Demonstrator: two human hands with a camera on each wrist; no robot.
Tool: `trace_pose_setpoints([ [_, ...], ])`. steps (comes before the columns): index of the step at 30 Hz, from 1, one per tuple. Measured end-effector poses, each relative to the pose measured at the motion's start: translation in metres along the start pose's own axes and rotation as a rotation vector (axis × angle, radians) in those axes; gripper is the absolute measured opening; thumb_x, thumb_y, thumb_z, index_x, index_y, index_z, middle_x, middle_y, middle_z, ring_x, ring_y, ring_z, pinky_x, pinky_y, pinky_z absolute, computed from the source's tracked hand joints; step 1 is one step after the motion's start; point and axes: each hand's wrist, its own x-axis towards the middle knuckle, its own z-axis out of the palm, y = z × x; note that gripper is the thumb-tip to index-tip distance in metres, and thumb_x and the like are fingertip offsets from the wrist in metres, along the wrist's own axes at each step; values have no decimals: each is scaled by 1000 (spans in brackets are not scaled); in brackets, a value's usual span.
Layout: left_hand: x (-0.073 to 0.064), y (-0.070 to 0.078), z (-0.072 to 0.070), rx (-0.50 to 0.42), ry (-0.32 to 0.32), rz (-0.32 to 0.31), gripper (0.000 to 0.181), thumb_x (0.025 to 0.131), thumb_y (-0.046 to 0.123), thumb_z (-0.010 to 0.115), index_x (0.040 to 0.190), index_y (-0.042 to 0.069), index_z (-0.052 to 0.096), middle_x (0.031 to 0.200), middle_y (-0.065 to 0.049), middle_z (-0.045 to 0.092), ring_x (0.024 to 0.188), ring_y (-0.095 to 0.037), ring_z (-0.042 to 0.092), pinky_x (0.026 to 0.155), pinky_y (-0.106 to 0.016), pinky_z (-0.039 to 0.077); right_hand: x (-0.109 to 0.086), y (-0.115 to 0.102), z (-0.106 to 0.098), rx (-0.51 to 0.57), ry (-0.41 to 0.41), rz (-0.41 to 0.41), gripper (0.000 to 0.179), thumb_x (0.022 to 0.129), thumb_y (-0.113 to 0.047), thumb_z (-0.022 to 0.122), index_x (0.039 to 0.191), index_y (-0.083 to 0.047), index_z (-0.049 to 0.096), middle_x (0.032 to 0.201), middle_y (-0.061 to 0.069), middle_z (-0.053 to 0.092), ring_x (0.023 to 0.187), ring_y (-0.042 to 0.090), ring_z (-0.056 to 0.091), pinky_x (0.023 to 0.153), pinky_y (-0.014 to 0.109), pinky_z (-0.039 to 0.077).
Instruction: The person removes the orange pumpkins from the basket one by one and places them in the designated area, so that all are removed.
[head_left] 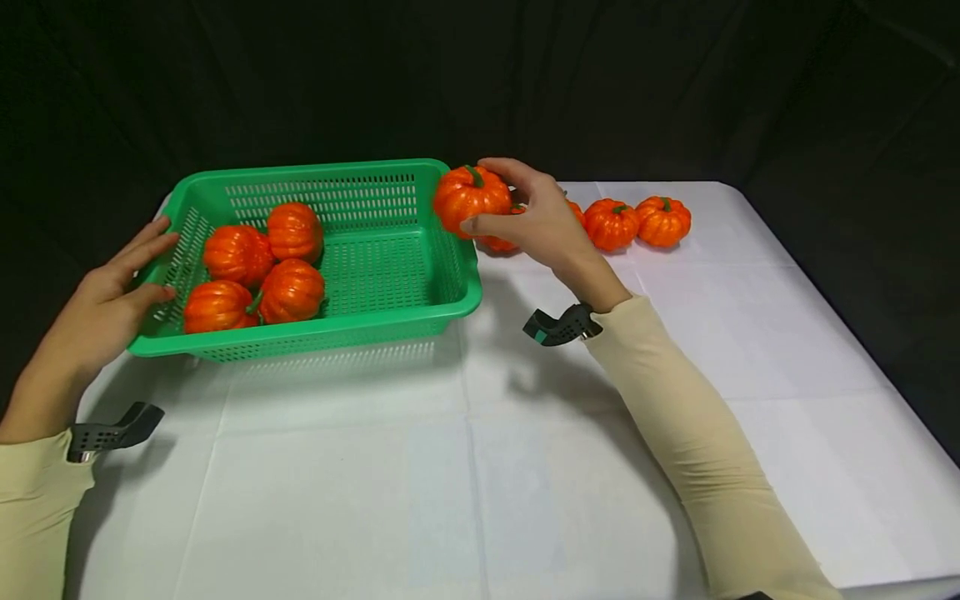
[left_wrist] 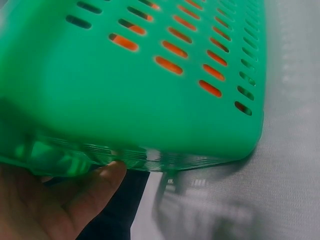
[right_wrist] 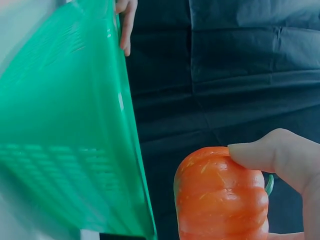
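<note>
A small orange pumpkin [head_left: 468,200] with a green stem is held by my right hand [head_left: 551,217], thumb on its near side. It is raised beside the right rim of a green plastic basket [head_left: 375,318]. In the right wrist view the thumb presses on the ribbed pumpkin [right_wrist: 222,195], with the basket [right_wrist: 65,125] to its left. My left hand [head_left: 105,308] rests on the basket's left rim, fingers laid over the edge. The left wrist view shows that hand's digit [left_wrist: 102,192] at the rim. Several pumpkins [head_left: 292,290] lie together in the basket's left half.
Several more pumpkins [head_left: 611,225] stand in a row to the right of the basket, partly hidden by my right hand. A white cloth [head_left: 337,492] covers the table. Dark fabric [head_left: 480,75] hangs behind it.
</note>
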Motion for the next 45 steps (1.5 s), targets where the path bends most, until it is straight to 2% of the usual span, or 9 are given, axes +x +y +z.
trace_pose_setpoints([
  [7, 0, 2, 1, 4, 8, -2, 55, 96, 8, 40, 148, 14, 25, 151, 21, 9, 138, -9, 2, 108, -52, 2, -4, 11, -11, -47, 30, -14, 66, 73, -29, 78, 132, -22, 50, 122, -5, 52, 103, 18, 49, 82, 36, 48],
  [13, -1, 3, 2, 7, 14, -2, 55, 96, 7, 40, 148, 12, 25, 151, 21, 9, 138, -10, 3, 108, -51, 2, -8, 20, -20, -96, 39, 4, 65, 73, -29, 77, 132, -21, 49, 121, -6, 53, 102, 16, 49, 85, 35, 45],
  [18, -2, 4, 1, 32, 33, -10, 54, 96, 8, 42, 148, 13, 28, 151, 21, 11, 139, -12, 5, 107, -54, 4, -9, 29, -24, -138, 29, 33, 67, 72, -32, 77, 132, -21, 48, 121, -7, 52, 104, 14, 48, 86, 33, 44],
  [24, -1, 5, 1, 63, 41, -27, 54, 96, 11, 42, 148, 16, 28, 151, 21, 11, 139, -16, 7, 106, -56, 14, -8, 43, -28, -179, 19, 60, 67, 70, -38, 78, 129, -23, 50, 117, -7, 53, 102, 15, 49, 84, 34, 45],
  [29, 2, 4, 0, 67, 50, -43, 53, 96, 11, 43, 147, 15, 30, 150, 21, 11, 139, -14, 6, 107, -55, 11, -8, 56, -29, -236, 6, 61, 69, 70, -40, 77, 130, -18, 50, 114, -4, 54, 99, 16, 49, 84, 34, 44],
  [36, 2, 2, -1, 57, 64, -64, 52, 97, 14, 43, 147, 18, 31, 150, 21, 14, 138, -12, 9, 107, -42, 17, -7, 74, -29, -243, -33, 93, 75, 69, -38, 78, 133, -14, 47, 113, 1, 55, 99, 19, 50, 84, 35, 45],
  [40, 0, 2, 0, 43, 59, -68, 51, 98, 15, 42, 147, 19, 30, 150, 22, 13, 138, -13, 9, 106, -42, 19, -5, 84, -28, -286, -46, 63, 72, 69, -36, 79, 130, -12, 48, 108, 3, 57, 96, 19, 51, 82, 35, 45],
  [45, -4, 3, 2, 41, 62, -60, 52, 98, 15, 42, 148, 20, 29, 150, 21, 13, 138, -13, 11, 102, -34, 26, -1, 93, -28, -347, -57, 47, 73, 68, -39, 80, 128, -11, 49, 114, 3, 57, 100, 19, 51, 87, 35, 43],
])
